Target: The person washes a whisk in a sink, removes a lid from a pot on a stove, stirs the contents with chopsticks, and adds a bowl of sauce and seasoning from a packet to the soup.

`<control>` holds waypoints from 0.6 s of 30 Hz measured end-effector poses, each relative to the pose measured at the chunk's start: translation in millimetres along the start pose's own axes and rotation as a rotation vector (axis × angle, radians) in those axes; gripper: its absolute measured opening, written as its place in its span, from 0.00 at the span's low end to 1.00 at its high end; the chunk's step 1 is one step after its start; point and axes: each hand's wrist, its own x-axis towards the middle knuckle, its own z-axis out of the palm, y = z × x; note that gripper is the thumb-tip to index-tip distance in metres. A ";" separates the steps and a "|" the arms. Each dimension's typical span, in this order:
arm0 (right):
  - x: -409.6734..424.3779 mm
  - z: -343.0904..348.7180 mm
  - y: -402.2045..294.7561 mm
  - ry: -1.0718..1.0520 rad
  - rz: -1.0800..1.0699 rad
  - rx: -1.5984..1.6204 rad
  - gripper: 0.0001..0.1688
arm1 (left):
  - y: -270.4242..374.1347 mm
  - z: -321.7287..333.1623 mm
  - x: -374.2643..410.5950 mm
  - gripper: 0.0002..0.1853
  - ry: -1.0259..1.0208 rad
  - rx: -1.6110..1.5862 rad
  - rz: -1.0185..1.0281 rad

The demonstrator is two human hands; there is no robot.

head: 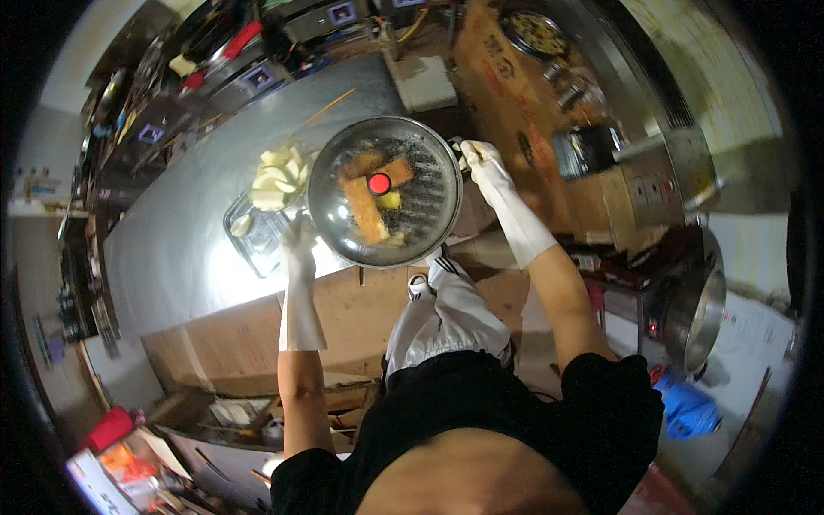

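A round dark pan [418, 252] with a glass lid [425, 167] is held out in front of me, partly over the edge of the metal table. The lid has a red knob [380, 184] and droplets on it. Through the glass show several browned food pieces [364, 209] and a yellow piece. My right hand [481, 161], in a white glove, grips the dark handle at the pan's right side. My left hand [299, 237], also gloved, is closed at the pan's left side; its grip is blurred. Beside it, pale cut pieces [280, 177] are heaped in a bowl.
A clear rectangular tray [248, 241] with a pale piece in it lies on the metal table [174, 212], near a thin stick [331, 105]. To the right, a cardboard-covered counter [534, 161] holds a round dish of food [535, 33] and a dark container [584, 152].
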 end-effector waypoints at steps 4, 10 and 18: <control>-81.1 -50.8 -25.8 0.161 -0.070 -0.052 0.17 | 73.4 32.5 -27.5 0.14 -0.204 -0.076 0.197; -226.2 -163.8 -71.5 0.368 -0.009 -0.025 0.21 | 169.1 132.0 -82.3 0.24 -0.472 0.140 0.210; -464.7 -314.7 -99.8 0.880 -0.180 0.198 0.12 | 261.2 324.3 -230.9 0.19 -0.999 0.351 0.363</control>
